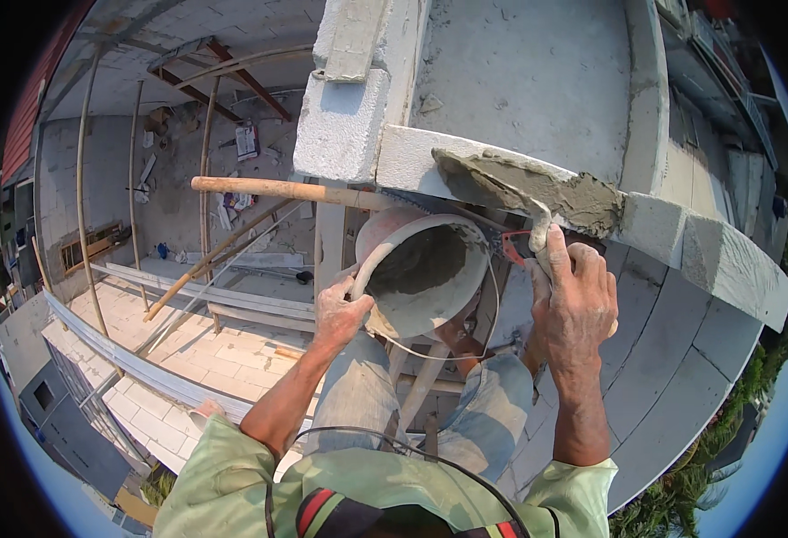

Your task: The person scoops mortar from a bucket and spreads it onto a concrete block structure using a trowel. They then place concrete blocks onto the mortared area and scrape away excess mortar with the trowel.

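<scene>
My left hand (338,314) is closed around the near-left rim of a pale bucket (476,242), which is tilted with its mouth toward me. Grey wet mortar (423,260) coats the inside of the bucket. In my right hand (578,291) is the handle of a trowel (493,184), its blade smeared with mortar. That blade lies against the near edge of a white block wall (412,152). Right of the trowel, a thick bed of mortar (591,202) covers the top of the wall. My right fingers wrap the handle, partly hiding it.
Behind the bucket is a red-handled tool (512,247), partly hidden. A wooden pole (277,188) runs left from the wall. A white block (345,125) sits at the corner. Below left, bamboo props (85,179), planks (259,309) and a lower floor show a drop. My legs stand on narrow timbers.
</scene>
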Action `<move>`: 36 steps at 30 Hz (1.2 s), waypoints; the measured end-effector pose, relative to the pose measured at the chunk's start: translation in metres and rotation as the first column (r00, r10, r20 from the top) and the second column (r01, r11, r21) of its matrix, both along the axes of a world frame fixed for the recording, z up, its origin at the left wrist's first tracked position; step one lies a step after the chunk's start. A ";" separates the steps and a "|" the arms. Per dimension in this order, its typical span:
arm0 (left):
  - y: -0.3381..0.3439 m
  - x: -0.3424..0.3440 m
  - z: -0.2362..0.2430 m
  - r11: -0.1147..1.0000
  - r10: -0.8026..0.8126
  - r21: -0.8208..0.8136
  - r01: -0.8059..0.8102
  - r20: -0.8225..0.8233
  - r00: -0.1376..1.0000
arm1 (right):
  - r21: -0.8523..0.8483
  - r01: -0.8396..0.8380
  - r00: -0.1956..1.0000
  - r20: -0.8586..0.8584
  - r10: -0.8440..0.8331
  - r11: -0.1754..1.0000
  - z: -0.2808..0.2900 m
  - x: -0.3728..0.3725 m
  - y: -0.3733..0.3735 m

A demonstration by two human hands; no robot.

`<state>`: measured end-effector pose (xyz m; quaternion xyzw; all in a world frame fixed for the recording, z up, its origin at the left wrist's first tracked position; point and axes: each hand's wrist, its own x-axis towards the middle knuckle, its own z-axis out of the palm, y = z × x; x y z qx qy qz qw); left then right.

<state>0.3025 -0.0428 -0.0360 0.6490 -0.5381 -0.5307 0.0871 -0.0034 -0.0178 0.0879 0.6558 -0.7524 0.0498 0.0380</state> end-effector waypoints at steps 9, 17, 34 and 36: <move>0.000 0.000 0.003 0.996 0.003 0.087 -0.002 -0.012 1.000 | -0.033 0.058 0.998 0.040 -0.057 0.998 0.003 0.009 0.007; -0.001 0.005 -0.001 0.999 -0.006 0.047 0.006 -0.001 1.000 | 0.298 0.274 0.799 0.459 -0.389 0.914 0.032 0.028 0.009; -0.003 0.003 -0.012 0.996 -0.081 0.032 0.081 -0.011 0.997 | 0.449 0.238 0.519 0.691 -0.504 0.861 0.025 0.039 0.005; -0.004 -0.002 -0.005 0.999 -0.027 0.023 0.028 -0.042 0.999 | 0.551 0.301 0.392 0.672 -0.628 0.778 0.031 0.024 0.013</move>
